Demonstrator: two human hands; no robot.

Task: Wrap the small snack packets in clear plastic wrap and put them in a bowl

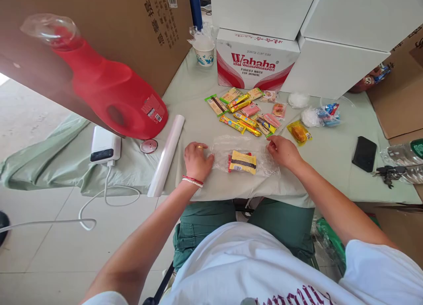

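A sheet of clear plastic film point(221, 148) lies spread on the green cloth in front of me. On it rest a yellow packaged snack point(243, 162) and a red-wrapped one point(230, 163), partly hidden beneath the yellow. At the film's left edge, my left hand point(198, 159) is closed, with its thumb and fingers gripping the plastic. My right hand point(283, 151) pinches the film's upper right edge. Just beyond the film, several yellow-wrapped snack sticks point(232, 124) and other small packets lie in a loose pile.
A plastic film roll point(167, 155) lies left, near a red jug point(119, 93) and a white power bank point(105, 145). A Wahaha carton point(256, 62) and a paper cup point(204, 53) stand behind. To the right are a yellow snack packet point(299, 132) and a black phone point(364, 154).
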